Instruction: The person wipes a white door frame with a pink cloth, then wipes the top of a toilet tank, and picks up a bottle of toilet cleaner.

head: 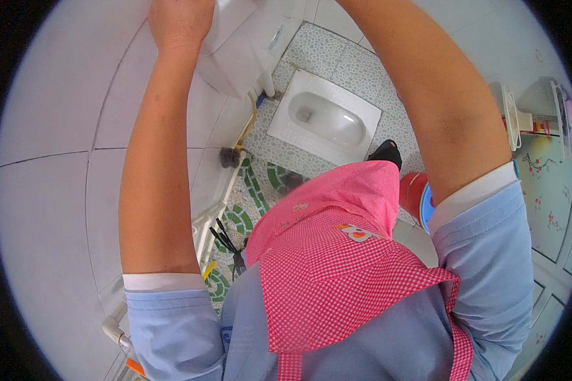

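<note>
My left hand [181,24] is raised to the top edge of the view, beside the white wall tiles [47,95]. Only its back and wrist show; the fingers are cut off, so what they hold or touch is hidden. Just to its right is a white boxy fixture [238,62] against the wall, possibly a cistern. My right forearm [438,81] reaches up past the top edge, and the right hand is out of view. Below and between the arms lies a white ceramic squat toilet [331,116], set in a pebble-patterned tile floor [314,45].
A red bucket [412,193] with a blue inside stands by my right side. A dark scouring ball [229,157] hangs low on the left wall near a yellow hose [254,112]. White pipes [114,328] run at lower left. At right are a white rack [512,116] and a flower-patterned door [546,190].
</note>
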{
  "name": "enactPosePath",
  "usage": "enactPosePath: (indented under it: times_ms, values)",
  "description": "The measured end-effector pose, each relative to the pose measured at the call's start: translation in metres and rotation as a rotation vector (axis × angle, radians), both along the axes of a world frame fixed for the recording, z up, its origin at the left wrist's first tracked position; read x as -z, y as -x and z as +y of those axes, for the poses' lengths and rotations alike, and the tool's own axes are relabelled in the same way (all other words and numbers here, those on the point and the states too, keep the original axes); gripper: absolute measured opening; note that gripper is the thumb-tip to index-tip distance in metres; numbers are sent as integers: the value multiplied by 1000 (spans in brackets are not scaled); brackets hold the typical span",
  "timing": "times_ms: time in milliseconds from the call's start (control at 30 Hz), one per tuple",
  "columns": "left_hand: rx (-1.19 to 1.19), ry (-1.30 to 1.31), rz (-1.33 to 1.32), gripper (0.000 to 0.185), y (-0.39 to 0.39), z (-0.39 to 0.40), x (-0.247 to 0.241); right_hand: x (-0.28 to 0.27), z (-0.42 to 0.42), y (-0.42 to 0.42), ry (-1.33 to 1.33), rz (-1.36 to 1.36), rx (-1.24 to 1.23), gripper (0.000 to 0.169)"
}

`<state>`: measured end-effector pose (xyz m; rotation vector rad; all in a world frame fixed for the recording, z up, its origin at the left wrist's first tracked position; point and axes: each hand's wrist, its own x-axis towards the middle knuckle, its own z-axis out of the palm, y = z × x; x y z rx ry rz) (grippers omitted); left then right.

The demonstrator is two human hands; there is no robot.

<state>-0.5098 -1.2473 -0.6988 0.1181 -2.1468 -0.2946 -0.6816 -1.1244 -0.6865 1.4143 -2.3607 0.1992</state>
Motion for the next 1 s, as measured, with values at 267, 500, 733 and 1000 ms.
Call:
enactPosePath:
  times_ms: [267, 500, 733, 1000]
  values:
    - [-21, -1, -22, 25, -2, -8, 1, 35, 2, -2, 373, -5, -282, 31]
    - [-15, 7, -4, 24, -8, -15, -1, 29, -3, -12, 350, -23, -310, 32]
    - [-17, 19, 21, 23, -11, -16, 1, 22, -4, -23, 355, -137, -328, 34]
    - [-52, 28, 20, 24, -12, -17, 2, 20, -2, -30, 345, -147, -310, 38]
